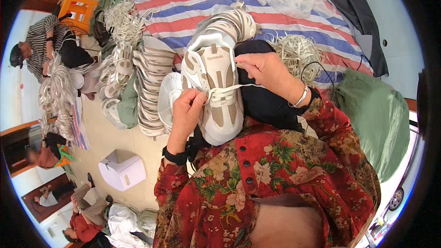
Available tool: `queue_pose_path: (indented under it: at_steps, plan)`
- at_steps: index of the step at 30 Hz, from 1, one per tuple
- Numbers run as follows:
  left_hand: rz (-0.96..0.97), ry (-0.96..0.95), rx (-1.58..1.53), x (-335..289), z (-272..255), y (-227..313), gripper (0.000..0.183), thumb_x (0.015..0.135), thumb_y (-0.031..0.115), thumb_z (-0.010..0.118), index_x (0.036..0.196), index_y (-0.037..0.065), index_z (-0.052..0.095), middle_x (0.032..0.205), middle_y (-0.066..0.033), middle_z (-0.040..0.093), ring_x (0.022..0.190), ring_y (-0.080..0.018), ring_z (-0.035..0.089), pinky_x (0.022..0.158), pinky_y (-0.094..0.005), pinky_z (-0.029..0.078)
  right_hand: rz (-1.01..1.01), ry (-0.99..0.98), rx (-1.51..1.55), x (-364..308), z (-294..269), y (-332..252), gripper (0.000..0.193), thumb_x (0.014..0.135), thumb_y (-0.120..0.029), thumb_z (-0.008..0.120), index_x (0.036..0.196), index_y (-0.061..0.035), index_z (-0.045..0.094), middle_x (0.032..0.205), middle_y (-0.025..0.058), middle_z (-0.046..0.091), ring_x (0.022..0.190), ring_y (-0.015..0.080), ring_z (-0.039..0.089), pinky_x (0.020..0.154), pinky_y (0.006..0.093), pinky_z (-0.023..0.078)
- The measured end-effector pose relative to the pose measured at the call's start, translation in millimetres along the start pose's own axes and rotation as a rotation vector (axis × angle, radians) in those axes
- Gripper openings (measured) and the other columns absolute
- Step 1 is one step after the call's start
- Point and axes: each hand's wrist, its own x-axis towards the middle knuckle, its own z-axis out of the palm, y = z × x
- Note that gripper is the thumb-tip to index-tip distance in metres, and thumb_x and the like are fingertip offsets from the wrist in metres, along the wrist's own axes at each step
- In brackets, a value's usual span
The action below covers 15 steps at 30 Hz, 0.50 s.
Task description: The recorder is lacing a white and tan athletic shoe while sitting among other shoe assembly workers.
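White lace (241, 86) stretches from the pale shoe (219, 74), which lies toe toward me beside my dark trouser leg (259, 103), to my right hand (266, 71), closed around it. My left thumb and forefinger pinch together at the shoe's side, seemingly on lace; fingertips hide it. Uneven pulling could twist the lace or tip the shoe.

glossy metal bracelet (300, 97), mesh-panelled shoe (219, 80)
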Motion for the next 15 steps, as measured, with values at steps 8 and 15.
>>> queue_pose_path:
  at_steps: [8,15]
  plan:
    - [-0.062,-0.148,-0.108,6,-9,1,0.023,0.095,0.017,0.061,0.081,-0.001,0.063,0.076,-0.0026,0.059,0.074,-0.0120,0.052,0.069,-0.0259,0.043,0.128,-0.084,-0.030,-27,14,-1,0.016,0.093,-0.017,0.058,0.104,-0.0075,0.053,0.073,0.0187,0.063,0.066,0.0409,0.063,0.056,0.0455,0.052]
    - [-0.180,-0.194,-0.239,10,-13,-2,0.026,0.097,0.020,0.059,0.080,0.000,0.064,0.072,0.0013,0.059,0.067,-0.0087,0.049,0.065,-0.0245,0.042,0.022,-0.319,-0.052,-44,13,-2,0.012,0.091,-0.016,0.057,0.089,-0.0055,0.062,0.074,0.0182,0.065,0.072,0.0400,0.064,0.065,0.0488,0.050]
